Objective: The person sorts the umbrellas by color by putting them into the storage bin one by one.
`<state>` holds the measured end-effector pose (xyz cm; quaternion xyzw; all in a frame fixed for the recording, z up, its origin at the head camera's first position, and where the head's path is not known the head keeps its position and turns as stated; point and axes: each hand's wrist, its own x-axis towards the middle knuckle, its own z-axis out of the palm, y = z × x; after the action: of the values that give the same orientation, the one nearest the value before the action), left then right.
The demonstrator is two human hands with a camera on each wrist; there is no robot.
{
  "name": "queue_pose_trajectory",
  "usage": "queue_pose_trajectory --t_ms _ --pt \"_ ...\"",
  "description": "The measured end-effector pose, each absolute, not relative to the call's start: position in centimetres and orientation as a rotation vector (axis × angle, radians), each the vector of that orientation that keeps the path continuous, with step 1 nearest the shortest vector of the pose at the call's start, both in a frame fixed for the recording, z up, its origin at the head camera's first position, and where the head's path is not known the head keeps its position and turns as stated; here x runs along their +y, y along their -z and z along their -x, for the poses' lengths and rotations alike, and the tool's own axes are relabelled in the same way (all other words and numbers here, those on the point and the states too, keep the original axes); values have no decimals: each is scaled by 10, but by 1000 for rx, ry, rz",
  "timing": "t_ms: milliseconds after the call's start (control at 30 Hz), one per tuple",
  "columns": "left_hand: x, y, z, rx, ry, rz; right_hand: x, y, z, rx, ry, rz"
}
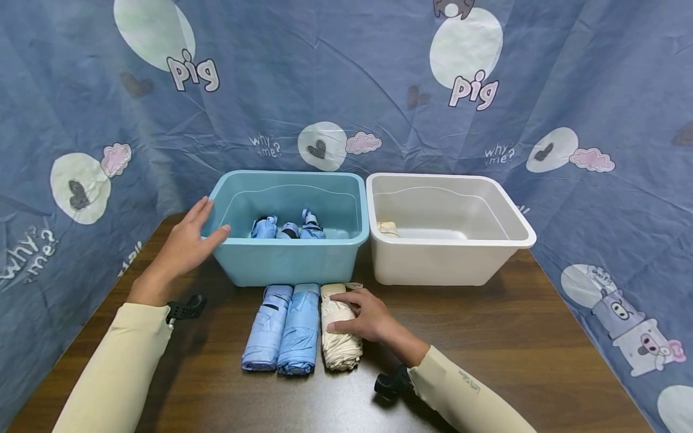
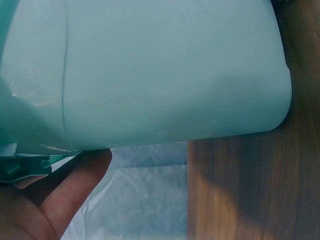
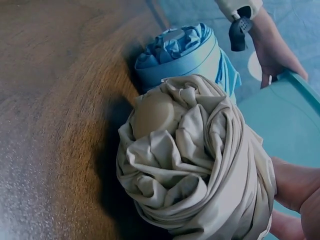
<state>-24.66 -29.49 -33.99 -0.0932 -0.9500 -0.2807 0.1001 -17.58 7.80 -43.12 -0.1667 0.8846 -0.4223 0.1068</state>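
My left hand (image 1: 186, 243) rests at the left rim of a teal bin (image 1: 287, 261), its fingers fairly straight. In the left wrist view the fingers (image 2: 80, 185) meet the bin's edge. My right hand (image 1: 365, 316) holds a folded cream umbrella (image 1: 342, 352) lying on the table, its fingers and thumb across it. The right wrist view shows this umbrella's gathered end (image 3: 190, 150) close up, with part of the hand behind it. To its left lie a bright blue folded umbrella (image 1: 299, 331) and a periwinkle one (image 1: 267, 334), side by side.
Several blue folded umbrellas (image 1: 265, 227) lie inside the teal bin. A white bin (image 1: 433, 264) stands against it on the right, with a cream item (image 1: 387, 228) partly hidden by its front wall. A patterned blue cloth (image 1: 346, 90) hangs behind the wooden table (image 1: 487, 337).
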Motion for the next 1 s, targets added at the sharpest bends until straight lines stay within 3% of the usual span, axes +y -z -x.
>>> queue_pose_trajectory --t_ms 500,1000 --pt "-292 338 247 -2814 837 295 111 411 164 2535 1409 428" --pt "-292 340 243 -2805 840 303 155 361 144 2429 1548 397"
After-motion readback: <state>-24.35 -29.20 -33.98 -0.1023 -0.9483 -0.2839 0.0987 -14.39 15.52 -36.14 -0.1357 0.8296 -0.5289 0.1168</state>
